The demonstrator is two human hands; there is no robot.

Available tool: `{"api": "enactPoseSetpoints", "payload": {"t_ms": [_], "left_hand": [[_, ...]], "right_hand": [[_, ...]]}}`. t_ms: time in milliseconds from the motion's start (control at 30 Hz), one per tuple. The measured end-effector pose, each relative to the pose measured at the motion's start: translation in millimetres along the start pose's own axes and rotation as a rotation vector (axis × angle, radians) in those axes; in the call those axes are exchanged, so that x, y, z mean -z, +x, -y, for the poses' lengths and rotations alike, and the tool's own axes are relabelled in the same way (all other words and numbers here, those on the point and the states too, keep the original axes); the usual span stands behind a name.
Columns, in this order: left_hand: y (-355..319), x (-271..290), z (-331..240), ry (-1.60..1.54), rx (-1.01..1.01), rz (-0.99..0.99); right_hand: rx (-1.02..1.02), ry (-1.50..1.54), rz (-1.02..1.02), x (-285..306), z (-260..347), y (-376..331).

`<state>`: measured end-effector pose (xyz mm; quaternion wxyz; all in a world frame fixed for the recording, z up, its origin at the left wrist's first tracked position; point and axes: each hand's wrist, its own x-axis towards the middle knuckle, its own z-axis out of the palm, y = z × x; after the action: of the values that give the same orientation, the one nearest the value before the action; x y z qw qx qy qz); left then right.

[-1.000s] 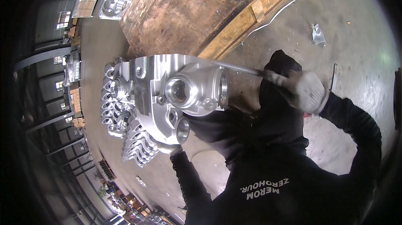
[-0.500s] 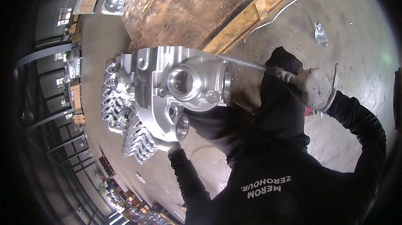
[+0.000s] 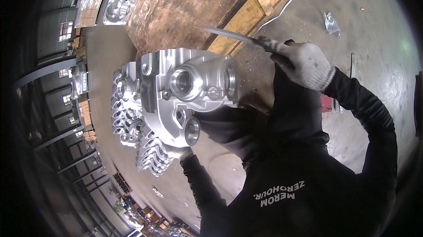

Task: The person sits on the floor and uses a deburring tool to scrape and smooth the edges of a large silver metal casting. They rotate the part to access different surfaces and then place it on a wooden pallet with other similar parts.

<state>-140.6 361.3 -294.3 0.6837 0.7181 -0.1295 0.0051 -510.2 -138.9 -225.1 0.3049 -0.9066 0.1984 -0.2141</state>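
Note:
A large silver cast-metal housing [image 3: 189,87] with round bores rests tilted against my lap, held from below by my gloved left hand [image 3: 178,152]. My right hand [image 3: 304,63], in a white knit glove, is raised at the upper right and grips a thin flat metal file [image 3: 233,36]. The file's blade points left, above the housing and apart from it. Dark sleeves cover both forearms.
Several more silver castings [image 3: 132,122] lie stacked to the left of the housing. A big rusty brown slab [image 3: 189,3] on wooden boards [image 3: 255,12] lies beyond. More castings [image 3: 116,7] sit at the top left. Grey concrete floor [image 3: 365,16] spreads to the right.
My right hand lifted the file up off the housing's top edge. The housing shifted slightly in my left hand.

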Motion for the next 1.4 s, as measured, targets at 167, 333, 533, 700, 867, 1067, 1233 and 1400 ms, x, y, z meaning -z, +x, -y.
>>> {"api": "enactPoseSetpoints", "payload": {"t_ms": [167,333,533,700,867,1067,1233,1400], "left_hand": [[-4.0,4.8,-1.9,0.185,-0.051,0.02],[-2.6,-6.0,-3.3,0.159,-0.051,-0.056],[-4.1,-0.3,-12.1,-0.047,0.119,-0.014],[-9.7,-14.7,-18.3,0.26,-0.042,-0.004],[-13.7,-24.6,-27.5,0.144,0.01,0.064],[-16.0,-40.1,-47.9,-0.273,0.222,0.045],[-22.7,-57.8,-60.4,-0.348,0.307,-0.015],[-22.3,-47.8,-42.1,-0.177,0.173,-0.041]], "right_hand": [[-0.01,0.112,0.077,21.8,4.4,-36.4],[-0.011,-0.008,0.176,19.1,4.3,-46.4],[0.034,0.09,0.14,-8.5,4.6,-33.4],[0.047,0.001,0.117,-3.2,15.3,-26.3],[-0.254,0.837,-0.007,-72.9,37.6,-18.6],[-0.745,1.436,-0.002,-81.0,107.8,-34.6],[-0.738,1.269,-0.077,-92.6,104.7,-40.5],[-0.816,1.299,-0.023,-97.9,92.6,-15.8]]}}
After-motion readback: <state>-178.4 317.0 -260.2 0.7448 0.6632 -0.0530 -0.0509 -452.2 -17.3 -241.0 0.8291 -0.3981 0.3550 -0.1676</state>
